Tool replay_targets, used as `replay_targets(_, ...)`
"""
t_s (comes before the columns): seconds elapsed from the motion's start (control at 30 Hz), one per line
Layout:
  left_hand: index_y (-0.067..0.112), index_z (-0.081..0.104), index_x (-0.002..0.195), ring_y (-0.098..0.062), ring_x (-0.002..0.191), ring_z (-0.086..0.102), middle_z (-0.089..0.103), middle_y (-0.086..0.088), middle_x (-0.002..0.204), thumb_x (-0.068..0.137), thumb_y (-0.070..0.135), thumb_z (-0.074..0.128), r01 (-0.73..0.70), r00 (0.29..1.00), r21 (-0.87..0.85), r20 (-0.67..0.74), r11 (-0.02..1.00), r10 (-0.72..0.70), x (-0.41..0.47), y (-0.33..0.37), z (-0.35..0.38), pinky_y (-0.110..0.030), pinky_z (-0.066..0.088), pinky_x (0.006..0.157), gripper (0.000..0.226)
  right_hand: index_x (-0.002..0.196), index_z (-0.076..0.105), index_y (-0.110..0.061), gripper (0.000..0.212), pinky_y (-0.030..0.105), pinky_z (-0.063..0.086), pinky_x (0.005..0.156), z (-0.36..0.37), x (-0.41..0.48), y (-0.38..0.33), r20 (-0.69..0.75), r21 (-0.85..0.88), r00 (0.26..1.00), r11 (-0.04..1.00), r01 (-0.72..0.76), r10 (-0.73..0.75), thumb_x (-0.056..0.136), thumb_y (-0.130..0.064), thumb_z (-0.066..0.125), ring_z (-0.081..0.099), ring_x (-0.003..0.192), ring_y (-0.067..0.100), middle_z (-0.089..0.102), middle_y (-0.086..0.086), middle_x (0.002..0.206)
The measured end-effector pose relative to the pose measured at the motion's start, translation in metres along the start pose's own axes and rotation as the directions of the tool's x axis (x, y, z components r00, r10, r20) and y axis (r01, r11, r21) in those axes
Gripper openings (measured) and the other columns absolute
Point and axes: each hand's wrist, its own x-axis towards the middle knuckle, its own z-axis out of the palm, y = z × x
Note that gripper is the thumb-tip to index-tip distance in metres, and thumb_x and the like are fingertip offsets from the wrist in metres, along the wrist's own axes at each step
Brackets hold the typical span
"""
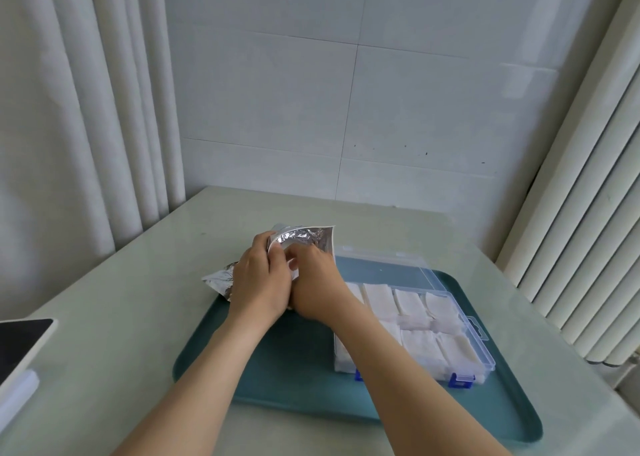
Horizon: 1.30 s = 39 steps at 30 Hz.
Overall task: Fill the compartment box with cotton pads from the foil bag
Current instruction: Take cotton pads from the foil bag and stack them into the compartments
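Fingers (265,244) of left hand (259,282) grip foil bag (304,239), light, crinkly, slippery, at tray's (277,369) ten o'clock; right hand (315,282) curls inside its mouth, hold cannot be told; best taken by sealed edge.

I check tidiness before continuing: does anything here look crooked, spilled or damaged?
Nothing spilled. The foil bag is crumpled, and a few cotton pads near the middle of the compartment box lie crooked, seemingly overlapping the dividers.

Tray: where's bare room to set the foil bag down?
Free: tray's near-left part, left of the compartment box; table between tray and tablet. Crowded: tray's far-left corner, where left hand and right hand are at the foil bag, and its right side, taken by the box.
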Motion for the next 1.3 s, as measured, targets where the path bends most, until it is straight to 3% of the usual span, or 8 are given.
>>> replay_targets(0.13,0.027,0.061,0.133,-0.027,0.117,0.059,0.068,-0.001,0.126,0.109,0.034,0.035,0.057,0.998,-0.058,-0.026,0.997,-0.059,-0.001,0.005,-0.004,-0.043,0.047,0.099,0.036,0.123,0.068,-0.015,0.047,0.024,0.051,0.073,-0.001,0.001,-0.001,-0.042,0.031,0.997,0.998,-0.062,0.063,0.078,-0.001,0.066,0.062,0.107,0.022,0.070,0.005,0.116)
replay_targets(0.3,0.025,0.064,0.106,-0.036,0.097,0.065,0.067,0.000,0.097,0.106,0.038,0.036,0.099,0.994,-0.100,-0.040,0.990,-0.103,0.000,0.006,-0.007,-0.040,0.045,0.078,0.031,0.118,0.064,-0.001,0.042,0.035,0.050,0.085,-0.012,0.003,0.005,-0.164,-0.022,0.974,0.987,-0.160,0.154,0.078,0.005,0.056,0.055,0.111,0.033,0.066,0.014,0.113)
replay_targets(0.47,0.018,0.060,0.094,-0.032,0.099,0.059,0.065,-0.001,0.093,0.107,0.041,0.033,0.109,0.992,-0.055,-0.058,0.993,-0.112,-0.001,0.009,-0.006,-0.041,0.042,0.080,0.038,0.092,0.056,-0.001,0.010,0.035,0.042,0.066,-0.007,0.005,0.002,-0.047,-0.088,0.984,0.980,-0.176,0.172,0.083,0.002,0.053,0.051,0.088,0.031,0.059,0.012,0.093)
replay_targets(0.67,0.016,0.060,0.103,-0.035,0.101,0.057,0.066,-0.007,0.100,0.110,0.046,0.028,0.098,0.990,-0.030,-0.095,0.995,-0.101,0.000,0.008,-0.006,-0.044,0.042,0.086,0.045,0.091,0.065,0.005,0.017,0.030,0.037,0.061,-0.006,0.012,0.003,-0.081,0.127,0.974,0.972,-0.199,0.210,0.084,-0.005,0.053,0.041,0.073,0.025,0.054,0.009,0.075)
replay_targets(0.8,0.013,0.060,0.105,-0.033,0.102,0.050,0.064,-0.008,0.104,0.112,0.043,0.028,0.070,0.992,-0.015,-0.106,0.997,-0.071,-0.001,0.009,-0.004,-0.042,0.035,0.085,0.044,0.074,0.068,0.004,0.015,0.032,0.041,0.059,-0.002,0.015,0.003,-0.128,0.064,0.977,0.985,-0.163,0.170,0.082,-0.004,0.058,0.035,0.066,0.025,0.051,0.016,0.062)
replay_targets(0.9,0.013,0.059,0.105,-0.042,0.110,0.052,0.067,-0.015,0.111,0.111,0.043,0.027,0.045,0.990,-0.002,-0.131,0.999,-0.045,0.000,0.007,-0.003,-0.051,0.043,0.097,0.045,0.085,0.077,-0.002,0.022,0.041,0.059,0.080,-0.003,0.015,0.003,-0.144,0.034,0.977,0.987,-0.155,0.159,0.078,0.002,0.057,0.065,0.089,0.033,0.075,0.017,0.082)
replay_targets(1.03,0.014,0.057,0.101,-0.047,0.112,0.051,0.067,-0.016,0.111,0.110,0.044,0.027,0.039,0.990,0.007,-0.134,0.999,-0.038,0.001,0.006,-0.002,-0.056,0.043,0.103,0.043,0.104,0.078,-0.013,0.032,0.031,0.054,0.080,-0.012,0.013,0.003,-0.157,-0.011,0.977,0.989,-0.147,0.144,0.084,-0.001,0.056,0.061,0.101,0.027,0.073,0.007,0.090)
replay_targets(1.3,0.016,0.058,0.103,-0.044,0.112,0.052,0.068,-0.013,0.111,0.110,0.047,0.028,0.028,0.992,0.020,-0.124,0.999,-0.025,0.002,0.004,-0.001,-0.054,0.044,0.099,0.043,0.120,0.063,-0.010,0.039,0.037,0.051,0.078,-0.026,0.013,0.003,-0.150,-0.156,0.981,0.977,-0.148,0.124,0.086,0.005,0.052,0.056,0.102,0.031,0.067,0.011,0.113)
